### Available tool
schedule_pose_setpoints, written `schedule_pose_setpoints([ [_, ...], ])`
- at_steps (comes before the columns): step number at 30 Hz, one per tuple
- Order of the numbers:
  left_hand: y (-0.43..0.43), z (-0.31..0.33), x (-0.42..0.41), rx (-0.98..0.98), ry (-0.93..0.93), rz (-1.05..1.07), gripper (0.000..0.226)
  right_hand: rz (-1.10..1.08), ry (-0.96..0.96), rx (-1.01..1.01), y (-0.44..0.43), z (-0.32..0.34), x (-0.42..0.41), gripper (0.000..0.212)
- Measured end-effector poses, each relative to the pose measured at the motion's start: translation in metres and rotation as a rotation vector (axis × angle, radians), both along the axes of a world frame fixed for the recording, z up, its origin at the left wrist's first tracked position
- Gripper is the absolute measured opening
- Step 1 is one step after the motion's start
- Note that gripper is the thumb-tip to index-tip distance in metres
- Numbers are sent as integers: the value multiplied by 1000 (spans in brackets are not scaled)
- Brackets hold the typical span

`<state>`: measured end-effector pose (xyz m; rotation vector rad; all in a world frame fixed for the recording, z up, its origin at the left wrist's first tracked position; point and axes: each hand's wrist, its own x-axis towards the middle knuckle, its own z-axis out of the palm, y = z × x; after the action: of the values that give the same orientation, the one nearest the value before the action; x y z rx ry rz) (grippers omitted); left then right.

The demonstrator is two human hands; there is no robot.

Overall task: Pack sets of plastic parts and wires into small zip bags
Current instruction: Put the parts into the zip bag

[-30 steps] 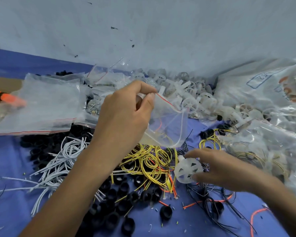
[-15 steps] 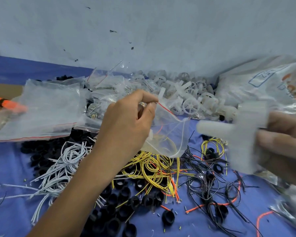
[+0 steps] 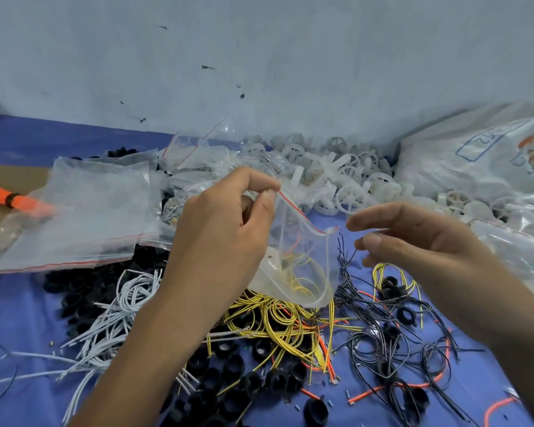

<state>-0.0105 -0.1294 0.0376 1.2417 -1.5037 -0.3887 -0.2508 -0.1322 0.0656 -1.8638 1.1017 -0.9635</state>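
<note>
Many yellow wire coils (image 3: pixel 278 318) are strewn nearest. Above them, the small clear plastic zip bag (image 3: pixel 305 272), judged mid-filling, is pinched at its mouth by the left hand (image 3: pixel 222 229). The right hand (image 3: pixel 420 238) is relaxed and empty, so another piece must probably be fetched.

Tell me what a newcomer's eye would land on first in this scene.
At centre, the left hand pinches the red-striped mouth of a partly filled small zip bag, while the right hand hovers open beside it. Below them, a bright tangle of yellow wires lies over black rings. A heap of white plastic wheels sits against the wall behind.
</note>
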Motion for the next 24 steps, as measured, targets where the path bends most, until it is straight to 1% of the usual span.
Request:
schedule_pose_setpoints([
  [2, 1, 0, 3, -2, 24, -3, 10, -65, 31, -26, -17, -8, -1, 18],
  [4, 1, 0, 6, -6, 42, 0, 10, -119, 99, -19, -46, -20, 2, 22],
  [6, 1, 1, 7, 1, 52, -8, 9, -152, 227, -14, -82, -38, 9, 22],
  [8, 1, 1, 8, 5, 47, -15, 9, -162, 396, -20, -123, -56, 18, 23],
  [11, 1, -2, 8, 16, 59, -19, 8, -190, 687, -76, -180, -80, 37, 39],
  [13, 0, -4, 7, 24, 63, -25, 9, -238, 818, -66, -208, -96, 48, 50],
  [15, 0, -5, 4, 40, 60, -40, 11, -214, 920, -9, -223, -115, 55, 56],
  [17, -1, -5, 3, 50, 61, -54, 13, -179, 969, 4, -230, -132, 56, 54],
  [19, -2, -5, 2, 45, 59, -60, 13, -222, 953, -36, -233, -138, 53, 47],
  [22, -4, -5, 4, 14, 47, -58, 10, -296, 974, -112, -235, -134, 47, 31],
  [24, -3, -5, 5, 7, 24, -47, 9, -317, 937, -130, -231, -128, 39, 20],
])
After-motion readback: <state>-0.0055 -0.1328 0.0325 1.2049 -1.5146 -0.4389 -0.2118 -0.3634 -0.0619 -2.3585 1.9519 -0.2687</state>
